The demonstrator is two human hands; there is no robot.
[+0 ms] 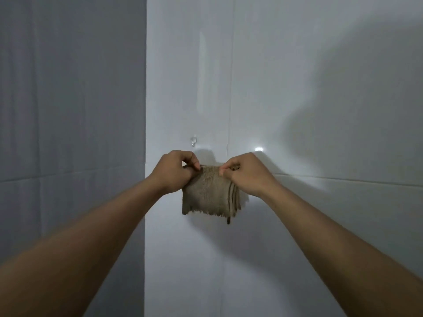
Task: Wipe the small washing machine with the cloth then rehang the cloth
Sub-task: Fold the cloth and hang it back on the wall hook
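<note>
Cloth (210, 191) hangs folded between 2 hands, left hand (175, 171) and right hand (246, 173) both pinched on its top edge, just below the hook (193, 141). Missing the hook would probably drop it.

The cloth's (210, 191) upper corners are hidden inside the grip of the left hand (175, 171) and right hand (246, 173). Both forearms are cut off by the bottom edge. The small wall hook (193, 141) is too small to make out clearly.

Only a small hook (193, 141) juts from the bare tiled wall (297, 88); open air everywhere else around it
</note>
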